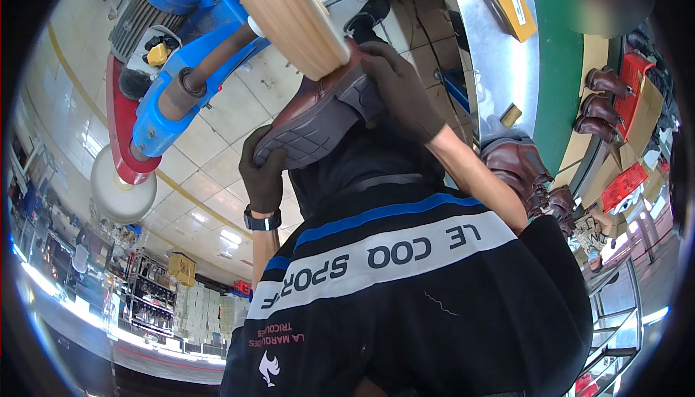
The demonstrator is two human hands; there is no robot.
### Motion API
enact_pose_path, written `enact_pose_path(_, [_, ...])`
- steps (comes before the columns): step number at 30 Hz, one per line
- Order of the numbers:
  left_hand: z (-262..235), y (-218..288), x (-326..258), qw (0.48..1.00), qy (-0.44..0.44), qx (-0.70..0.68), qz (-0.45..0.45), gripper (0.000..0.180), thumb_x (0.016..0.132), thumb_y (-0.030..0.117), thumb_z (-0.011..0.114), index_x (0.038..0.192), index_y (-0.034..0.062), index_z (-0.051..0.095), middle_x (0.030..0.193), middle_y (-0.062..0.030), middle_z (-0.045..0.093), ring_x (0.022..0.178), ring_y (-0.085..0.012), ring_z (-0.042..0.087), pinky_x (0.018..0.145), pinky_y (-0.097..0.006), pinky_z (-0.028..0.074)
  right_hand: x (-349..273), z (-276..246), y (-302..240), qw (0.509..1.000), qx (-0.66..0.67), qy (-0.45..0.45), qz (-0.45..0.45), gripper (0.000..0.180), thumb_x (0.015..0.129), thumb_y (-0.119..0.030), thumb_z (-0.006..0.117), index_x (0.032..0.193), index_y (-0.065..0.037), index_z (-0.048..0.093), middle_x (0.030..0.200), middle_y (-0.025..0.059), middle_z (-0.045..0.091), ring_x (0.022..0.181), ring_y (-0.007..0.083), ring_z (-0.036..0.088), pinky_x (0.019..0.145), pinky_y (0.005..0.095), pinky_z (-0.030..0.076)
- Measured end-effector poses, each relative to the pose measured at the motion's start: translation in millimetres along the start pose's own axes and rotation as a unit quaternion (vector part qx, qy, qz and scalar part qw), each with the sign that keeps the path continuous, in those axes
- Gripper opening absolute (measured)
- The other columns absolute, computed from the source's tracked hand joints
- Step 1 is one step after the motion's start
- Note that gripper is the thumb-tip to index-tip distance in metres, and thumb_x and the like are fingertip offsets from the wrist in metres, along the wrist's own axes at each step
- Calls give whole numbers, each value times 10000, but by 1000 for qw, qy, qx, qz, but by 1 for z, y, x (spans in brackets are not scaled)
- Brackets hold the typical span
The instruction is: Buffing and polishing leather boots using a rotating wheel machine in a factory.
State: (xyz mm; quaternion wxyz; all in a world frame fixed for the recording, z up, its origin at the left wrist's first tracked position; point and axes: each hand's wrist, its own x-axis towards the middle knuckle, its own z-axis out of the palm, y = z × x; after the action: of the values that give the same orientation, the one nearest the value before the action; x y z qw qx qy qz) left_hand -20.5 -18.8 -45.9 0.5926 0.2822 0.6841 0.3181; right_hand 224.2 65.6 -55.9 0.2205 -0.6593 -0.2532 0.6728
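dressed in a black top (434, 324) with a white band and blue stripe, across the lower centre of the frame. gripping the toe of a brown leather boot (318, 125), just above mid-frame, with the dark-gloved left hand (263, 169), curled narrow, with thumb on the sole. holding the heel end with the dark-gloved right hand (402, 93), partly open and bent over the boot at upper centre. pointing toe to the lower left and heel to the upper right, with long axis on that slant and dark treaded sole toward the camera. set with its upper against a pale wheel (293, 24) at top centre. backed by a blue machine (156, 118) at upper left, a metal counter (499, 71) at upper right and, beyond, more brown boots (599, 116) at right.
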Motion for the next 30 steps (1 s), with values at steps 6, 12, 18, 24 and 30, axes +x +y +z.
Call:
enact_pose_path(6, [7,6,6,995,-57,83,3,427,709,59,619,1122,-14,541,1049,-119,585,932,-196,563,818,-283,451,-5,-15,29,998,10,22,-54,411,863,-278,469,1145,18,511,1062,138,559,882,191,562,741,286,479])
enact_pose_path(12, [6,-3,26,999,-36,2,6,373,755,64,609,1109,-26,531,1009,-97,579,898,-174,554,794,-279,460,23,-5,27,997,1,18,-76,411,868,-272,458,1154,18,510,994,137,581,875,184,572,649,289,494])
enact_pose_path(18, [-1,14,3,997,-65,3,42,408,705,30,628,1100,-10,537,1033,-102,577,920,-181,551,814,-287,452,-51,-17,-16,989,-84,63,-107,409,872,-253,455,1172,20,503,965,142,585,869,182,563,702,280,469])
enact_pose_path(24, [25,-13,51,994,-88,58,12,398,728,82,672,1085,-10,522,994,-104,568,916,-168,539,823,-285,440,13,-38,68,985,-85,14,-152,333,840,-224,493,1057,28,508,1073,79,532,950,197,542,817,309,467])
enact_pose_path(30, [22,3,52,988,-102,96,69,413,710,53,694,1065,9,487,1002,-96,552,920,-161,538,821,-287,456,-21,-37,8,988,-42,69,-131,492,833,-140,529,1297,-33,407,1204,164,511,1040,216,525,918,312,394])
